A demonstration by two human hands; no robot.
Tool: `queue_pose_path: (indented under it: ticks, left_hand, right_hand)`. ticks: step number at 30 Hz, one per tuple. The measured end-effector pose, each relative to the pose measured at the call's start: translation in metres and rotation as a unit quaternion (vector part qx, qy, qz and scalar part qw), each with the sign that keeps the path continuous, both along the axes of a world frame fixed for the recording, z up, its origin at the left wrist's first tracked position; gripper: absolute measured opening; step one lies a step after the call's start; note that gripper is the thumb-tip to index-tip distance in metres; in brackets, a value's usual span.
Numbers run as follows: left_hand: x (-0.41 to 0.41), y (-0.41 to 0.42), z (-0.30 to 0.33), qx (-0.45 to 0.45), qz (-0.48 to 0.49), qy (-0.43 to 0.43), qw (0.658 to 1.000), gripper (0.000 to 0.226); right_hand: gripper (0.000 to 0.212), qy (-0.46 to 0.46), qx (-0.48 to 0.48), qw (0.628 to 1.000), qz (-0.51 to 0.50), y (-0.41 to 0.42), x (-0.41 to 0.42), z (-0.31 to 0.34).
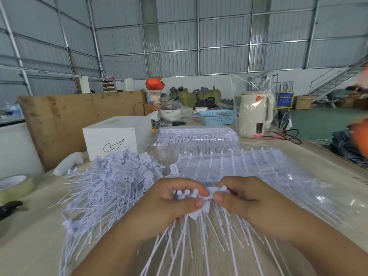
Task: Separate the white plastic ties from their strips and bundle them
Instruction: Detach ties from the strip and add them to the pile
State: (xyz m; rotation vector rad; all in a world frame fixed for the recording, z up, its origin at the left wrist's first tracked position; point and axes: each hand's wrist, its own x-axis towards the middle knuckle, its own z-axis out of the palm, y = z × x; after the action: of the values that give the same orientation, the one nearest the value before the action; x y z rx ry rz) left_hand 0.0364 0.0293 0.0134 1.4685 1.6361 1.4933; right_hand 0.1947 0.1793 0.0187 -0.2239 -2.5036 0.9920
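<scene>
A strip of white plastic ties [196, 198] was held above the worktop [29, 236], gripped by the left hand [169, 204] and pinched by the right hand [239, 198]. Its long axis ran left to right between both grips, thin tails hanging toward the person, so neither hand was nearer.

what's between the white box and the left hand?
Head view: the loose pile of separated ties fills the stretch from the white box to the left hand.

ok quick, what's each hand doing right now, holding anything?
Left hand: closed, gripping a strip of white plastic ties by the heads.
Right hand: closed, pinching the end tie of that same strip.
</scene>
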Motion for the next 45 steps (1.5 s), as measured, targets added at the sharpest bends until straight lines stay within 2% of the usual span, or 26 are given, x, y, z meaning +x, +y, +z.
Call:
queue_pose_path:
  ticks: [7, 10, 14, 17, 20, 21, 23, 26, 29, 33, 38, 40, 45]
  left_hand:
    - [0.016, 0.009, 0.001, 0.098, 0.095, -0.047, 0.99, 0.006]
    - [0.022, 0.014, -0.002, 0.122, 0.13, -0.061, 0.982, 0.015]
    - [0.026, 0.015, 0.0, 0.132, 0.17, -0.111, 0.97, 0.013]
    - [0.012, 0.009, 0.003, 0.117, 0.196, -0.103, 0.968, 0.014]
    - [0.008, 0.007, 0.005, 0.111, 0.173, -0.08, 0.975, 0.01]
    - [0.009, 0.007, 0.005, 0.1, 0.155, -0.073, 0.98, 0.005]
    - [0.01, 0.007, 0.002, 0.068, 0.113, -0.039, 0.991, 0.011]
    - [0.012, 0.006, 0.0, 0.027, 0.035, -0.003, 0.999, 0.012]
    - [0.012, 0.004, 0.001, 0.022, 0.002, 0.001, 1.0, 0.01]
    - [0.01, 0.004, 0.001, 0.023, -0.009, -0.006, 1.0, 0.018]
    - [0.011, 0.002, 0.002, 0.015, -0.049, -0.028, 0.998, 0.02]
    - [0.012, -0.002, 0.006, -0.008, -0.093, -0.02, 0.995, 0.019]
    - [0.011, -0.007, 0.012, -0.082, -0.161, -0.014, 0.983, 0.037]
  right_hand:
    - [0.033, 0.143, -0.04, 0.987, -0.062, -0.019, -0.011, -0.002]
    - [0.032, 0.182, -0.021, 0.978, -0.099, -0.028, -0.015, -0.005]
    - [0.038, 0.237, 0.048, 0.953, -0.183, -0.029, -0.019, -0.005]
    - [0.038, 0.266, 0.005, 0.944, -0.197, -0.014, -0.011, 0.0]
    - [0.028, 0.196, -0.06, 0.975, -0.085, -0.007, -0.006, 0.001]
    - [0.022, 0.161, -0.066, 0.984, -0.045, -0.007, -0.006, -0.001]
    - [0.024, 0.113, -0.029, 0.993, 0.001, -0.008, -0.009, -0.006]
    - [0.033, 0.09, 0.025, 0.996, 0.014, -0.012, -0.011, -0.008]
    - [0.031, 0.086, 0.029, 0.996, 0.011, -0.013, -0.011, -0.007]
    - [0.039, 0.078, -0.007, 0.997, 0.005, -0.013, -0.011, -0.005]
    - [0.061, 0.044, -0.092, 0.994, 0.032, -0.012, -0.007, -0.004]
    - [0.056, 0.01, -0.126, 0.989, 0.073, -0.013, -0.007, -0.002]
    - [0.037, -0.029, -0.115, 0.986, 0.117, -0.016, -0.007, -0.001]
